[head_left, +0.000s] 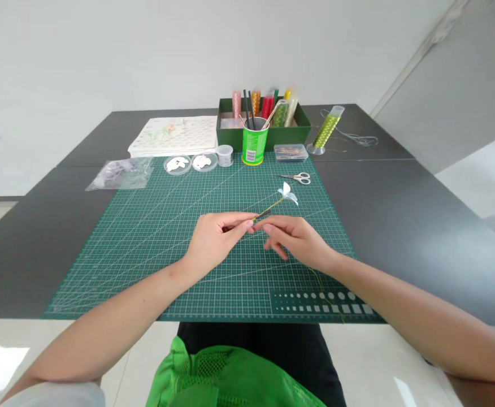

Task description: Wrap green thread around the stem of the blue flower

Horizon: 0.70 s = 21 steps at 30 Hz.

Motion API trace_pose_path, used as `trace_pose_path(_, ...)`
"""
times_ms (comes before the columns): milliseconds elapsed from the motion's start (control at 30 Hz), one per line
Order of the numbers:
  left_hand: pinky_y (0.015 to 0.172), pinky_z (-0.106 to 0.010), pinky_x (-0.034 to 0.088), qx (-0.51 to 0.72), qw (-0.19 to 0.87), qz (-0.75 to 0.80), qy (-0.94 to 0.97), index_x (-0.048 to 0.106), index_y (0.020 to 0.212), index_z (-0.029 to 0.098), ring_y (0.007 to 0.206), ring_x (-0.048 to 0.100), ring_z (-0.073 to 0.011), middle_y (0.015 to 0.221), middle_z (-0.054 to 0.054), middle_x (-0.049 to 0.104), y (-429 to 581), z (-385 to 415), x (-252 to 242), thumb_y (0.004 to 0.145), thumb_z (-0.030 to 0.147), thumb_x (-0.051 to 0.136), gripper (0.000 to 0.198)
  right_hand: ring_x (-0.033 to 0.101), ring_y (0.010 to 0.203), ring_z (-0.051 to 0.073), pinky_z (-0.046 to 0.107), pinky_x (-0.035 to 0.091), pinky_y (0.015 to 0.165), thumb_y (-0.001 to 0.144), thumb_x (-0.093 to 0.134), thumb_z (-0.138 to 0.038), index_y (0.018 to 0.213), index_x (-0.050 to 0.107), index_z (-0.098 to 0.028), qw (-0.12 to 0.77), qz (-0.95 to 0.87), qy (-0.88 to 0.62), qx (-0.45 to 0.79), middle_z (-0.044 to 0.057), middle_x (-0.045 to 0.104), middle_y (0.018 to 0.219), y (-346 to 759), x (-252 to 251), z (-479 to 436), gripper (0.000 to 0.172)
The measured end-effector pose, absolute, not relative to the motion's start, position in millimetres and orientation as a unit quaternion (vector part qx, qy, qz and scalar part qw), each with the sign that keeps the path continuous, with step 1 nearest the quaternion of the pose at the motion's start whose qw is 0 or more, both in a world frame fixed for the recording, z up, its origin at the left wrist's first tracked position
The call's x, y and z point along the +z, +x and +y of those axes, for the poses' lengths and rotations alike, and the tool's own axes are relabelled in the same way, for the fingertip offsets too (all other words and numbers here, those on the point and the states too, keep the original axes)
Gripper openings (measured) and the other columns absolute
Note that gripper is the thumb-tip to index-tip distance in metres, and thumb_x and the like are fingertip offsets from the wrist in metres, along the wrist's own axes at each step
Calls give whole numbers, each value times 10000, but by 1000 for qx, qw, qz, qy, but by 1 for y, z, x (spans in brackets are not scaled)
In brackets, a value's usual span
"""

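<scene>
A small handmade flower with white petals (289,194) sits on a thin green stem (268,211) above the green cutting mat (154,237). My left hand (216,237) pinches the lower end of the stem between thumb and fingertips. My right hand (296,237) meets it from the right, thumb and forefinger pinched at the same end of the stem, the other fingers loosely curled. A thin green thread (328,294) trails from under my right wrist toward the mat's front edge.
Behind the mat stand a green can of sticks (253,144), a green box of bead tubes (264,121), small scissors (300,178), a clear case (290,152), two dishes of white petals (190,163), a thread spool (225,155), a green-wound spool (326,131), white paper sheets (175,135) and a plastic bag (120,172).
</scene>
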<state>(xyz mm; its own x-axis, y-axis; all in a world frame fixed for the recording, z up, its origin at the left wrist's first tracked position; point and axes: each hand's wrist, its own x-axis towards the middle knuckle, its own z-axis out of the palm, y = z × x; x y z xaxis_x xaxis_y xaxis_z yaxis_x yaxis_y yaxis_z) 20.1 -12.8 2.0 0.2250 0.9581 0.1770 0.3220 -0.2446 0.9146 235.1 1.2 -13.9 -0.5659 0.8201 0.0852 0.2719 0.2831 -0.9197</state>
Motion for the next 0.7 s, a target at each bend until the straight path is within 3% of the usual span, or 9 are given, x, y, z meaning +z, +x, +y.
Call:
trace_pose_path(67, 602, -237, 572, 402, 386, 484, 675, 829, 1080, 233, 699, 750, -157, 851, -5, 826, 20, -13, 2, 924, 276, 696, 209, 422, 464, 84, 238, 386, 510, 1035, 493, -387, 978, 767, -162, 310, -751, -396, 428, -27, 575, 584, 233, -12, -5, 359)
trace_pose_path(167, 577, -245, 558, 391, 373, 500, 677, 827, 1077, 241, 680, 745, -159, 854, 0, 827, 21, -12, 0, 927, 269, 687, 207, 367, 453, 62, 227, 279, 447, 1026, 529, -334, 935, 775, -153, 324, -786, -381, 365, -19, 604, 609, 234, -8, -9, 319)
trace_pose_path(433, 804, -310, 581, 327, 345, 516, 713, 800, 1076, 241, 856, 788, -189, 885, 20, 831, 19, -8, -6, 945, 289, 678, 185, 527, 473, 58, 193, 366, 462, 1060, 520, -254, 951, 792, -124, 342, -878, -220, 254, 10, 698, 612, 242, 5, -15, 321)
trace_pose_path(567, 708, -274, 537, 278, 343, 515, 735, 800, 992, 246, 791, 772, -165, 870, 41, 826, 20, -8, -6, 944, 281, 692, 123, 459, 405, 45, 197, 324, 398, 1040, 567, -251, 1068, 808, -153, 376, -855, -236, 270, -3, 713, 617, 250, 19, -14, 261)
trace_pose_path(700, 577, -243, 439, 217, 350, 481, 774, 804, 906, 253, 616, 692, -118, 775, 70, 797, 22, -11, -5, 943, 239, 691, 120, 412, 372, 53, 213, 280, 361, 1004, 611, -251, 1060, 833, -184, 398, -819, -297, 287, -23, 667, 536, 260, 28, -7, 238)
